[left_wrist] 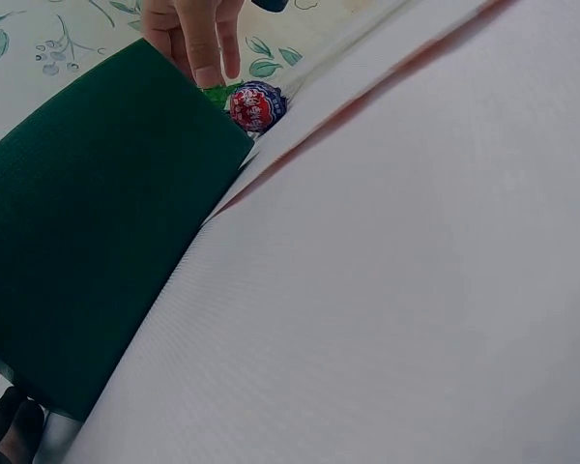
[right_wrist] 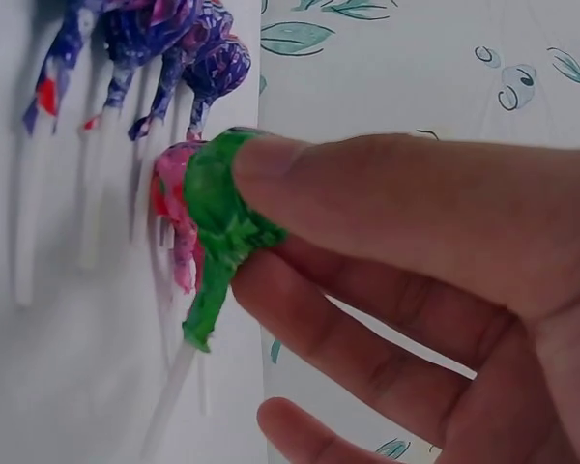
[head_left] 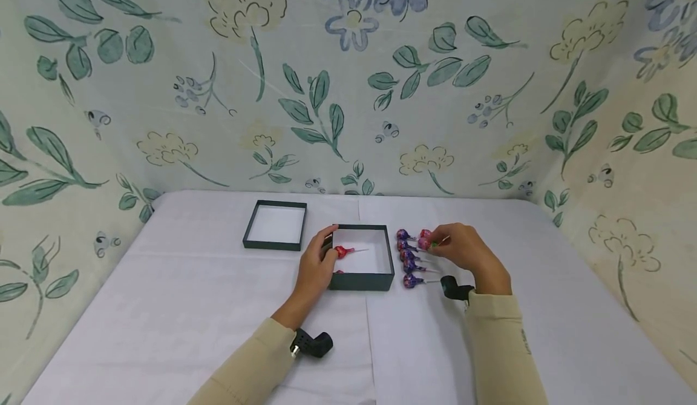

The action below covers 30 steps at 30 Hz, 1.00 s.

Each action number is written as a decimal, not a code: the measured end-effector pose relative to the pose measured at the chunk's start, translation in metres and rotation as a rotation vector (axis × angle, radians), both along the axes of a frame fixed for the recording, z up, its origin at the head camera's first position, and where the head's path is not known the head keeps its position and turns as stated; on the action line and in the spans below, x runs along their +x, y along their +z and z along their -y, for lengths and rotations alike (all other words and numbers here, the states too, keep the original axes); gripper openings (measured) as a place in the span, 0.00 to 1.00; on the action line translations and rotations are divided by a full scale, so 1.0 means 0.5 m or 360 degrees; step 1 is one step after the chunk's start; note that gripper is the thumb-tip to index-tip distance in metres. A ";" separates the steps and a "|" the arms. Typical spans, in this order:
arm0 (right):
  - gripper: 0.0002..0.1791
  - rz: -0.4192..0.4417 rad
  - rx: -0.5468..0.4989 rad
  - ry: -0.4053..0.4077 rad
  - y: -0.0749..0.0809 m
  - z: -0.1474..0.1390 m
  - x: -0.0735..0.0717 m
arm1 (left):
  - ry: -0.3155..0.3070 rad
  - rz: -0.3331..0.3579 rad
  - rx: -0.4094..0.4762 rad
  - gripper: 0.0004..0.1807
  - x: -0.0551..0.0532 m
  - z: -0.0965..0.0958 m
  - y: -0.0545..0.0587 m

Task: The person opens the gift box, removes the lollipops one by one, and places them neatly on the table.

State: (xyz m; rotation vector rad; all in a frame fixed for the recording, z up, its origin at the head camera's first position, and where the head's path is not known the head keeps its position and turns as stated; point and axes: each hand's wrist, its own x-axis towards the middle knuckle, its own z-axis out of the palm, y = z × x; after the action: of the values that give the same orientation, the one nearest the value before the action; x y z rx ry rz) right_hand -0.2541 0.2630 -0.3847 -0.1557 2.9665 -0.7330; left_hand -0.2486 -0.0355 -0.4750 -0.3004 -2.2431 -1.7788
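Note:
My left hand (head_left: 316,266) grips the left wall of a dark green box (head_left: 362,282) with a white inside. In the box lies a lollipop in a red wrapper (head_left: 341,252), and a second bit of red shows by the near wall. My right hand (head_left: 463,247) pinches a lollipop in a green wrapper (right_wrist: 217,198) by its head, the stick slanting down. Just behind it is a pink-wrapped lollipop (right_wrist: 177,179). Several purple-wrapped lollipops (head_left: 409,267) lie in a column right of the box, sticks to the right.
The box lid (head_left: 272,246), dark green with a white inside, lies at the back left of the box. A white cloth (head_left: 218,308) covers the table. Flower-printed fabric (head_left: 348,90) hangs behind and at both sides.

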 end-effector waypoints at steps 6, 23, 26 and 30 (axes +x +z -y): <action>0.11 0.0037 -0.0001 -0.0004 -0.005 0.002 0.006 | -0.0016 0.0004 0.0009 0.27 0.003 0.003 0.000; 0.08 0.0081 0.0061 -0.0031 -0.027 0.003 0.009 | -0.0025 -0.0013 0.0007 0.28 0.009 0.004 -0.002; 0.09 0.0083 0.0066 -0.0030 -0.030 0.004 0.007 | -0.0028 -0.0015 0.0016 0.28 0.009 0.004 -0.001; 0.09 0.0081 0.0065 -0.0015 -0.030 0.008 0.003 | -0.0026 -0.0017 0.0024 0.28 0.007 0.005 0.000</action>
State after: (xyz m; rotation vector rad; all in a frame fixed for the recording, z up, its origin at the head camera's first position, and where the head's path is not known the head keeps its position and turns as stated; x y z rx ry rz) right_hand -0.2525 0.2588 -0.3996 -0.1189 2.9335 -0.6663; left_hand -0.2449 -0.0379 -0.4749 -0.3252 -2.2250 -1.7969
